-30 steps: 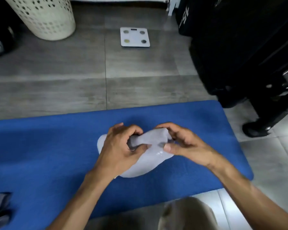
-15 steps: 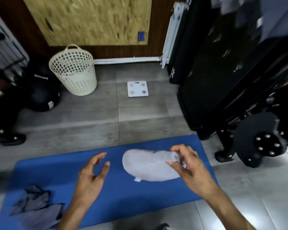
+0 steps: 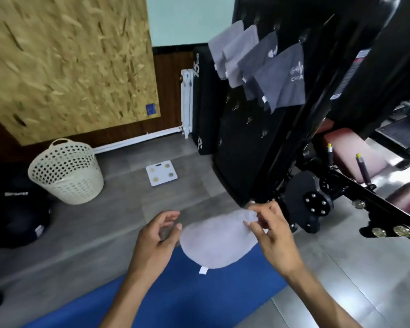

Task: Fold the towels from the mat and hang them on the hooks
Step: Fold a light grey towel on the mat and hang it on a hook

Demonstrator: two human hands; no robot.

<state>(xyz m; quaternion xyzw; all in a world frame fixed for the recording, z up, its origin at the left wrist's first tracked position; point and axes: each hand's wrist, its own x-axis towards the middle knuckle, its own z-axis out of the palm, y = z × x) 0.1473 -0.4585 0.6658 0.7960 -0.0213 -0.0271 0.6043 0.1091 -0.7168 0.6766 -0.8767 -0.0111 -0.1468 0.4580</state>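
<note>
grey tile floor (image 3: 133, 216) now fills much of the view, where half a second ago the blue mat (image 3: 180, 297) did; the gaze has lifted, and the black panel (image 3: 244, 147) at far right now shows four towels (image 3: 279, 81) hung in a row from its upper hooks, with bare hooks (image 3: 249, 120) below them. the pale folded towel (image 3: 218, 242) has come up off the mat and hangs in the air, pinched at its far right corner by the right hand (image 3: 272, 233). the left hand (image 3: 156, 237) has let go and hovers just beside the towel's left edge, fingers loosely spread, holding nothing. i judge folding is done and this one is headed for a free hook. far left stands a cream perforated basket (image 3: 66, 171); beyond the hands, a small white scale (image 3: 161, 175) lies on the tiles.
</note>
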